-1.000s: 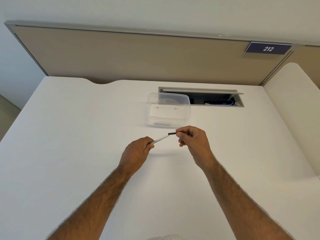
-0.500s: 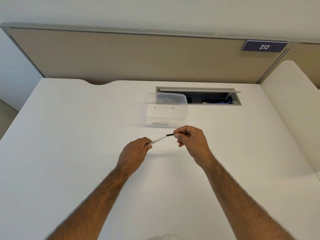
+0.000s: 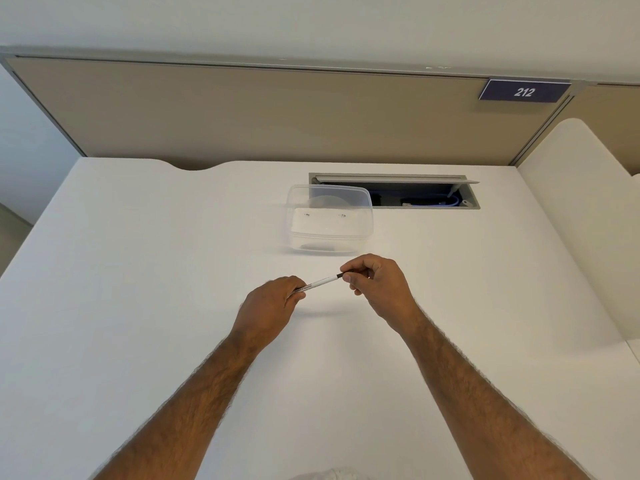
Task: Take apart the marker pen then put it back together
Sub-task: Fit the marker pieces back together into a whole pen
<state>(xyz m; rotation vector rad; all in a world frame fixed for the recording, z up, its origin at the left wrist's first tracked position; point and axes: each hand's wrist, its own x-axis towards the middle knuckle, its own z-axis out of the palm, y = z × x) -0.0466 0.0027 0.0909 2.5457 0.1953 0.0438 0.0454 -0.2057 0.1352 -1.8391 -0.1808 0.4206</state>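
A thin white marker pen (image 3: pixel 320 282) with black print on its barrel is held in the air above the white desk (image 3: pixel 138 271), tilted up to the right. My left hand (image 3: pixel 270 304) grips the lower left end of the barrel. My right hand (image 3: pixel 377 285) pinches the black end piece (image 3: pixel 344 273) at the upper right between thumb and fingers. The pen's two ends are hidden inside my hands.
A clear plastic container (image 3: pixel 329 218) stands just beyond my hands. Behind it an open cable hatch (image 3: pixel 415 192) is sunk into the desk, with blue cables inside. A beige partition (image 3: pixel 277 116) closes the far edge, and a white divider (image 3: pixel 581 202) runs along the right.
Both hands and the pen have stayed almost still. The black end shows slightly less beyond my right fingers than one second ago.
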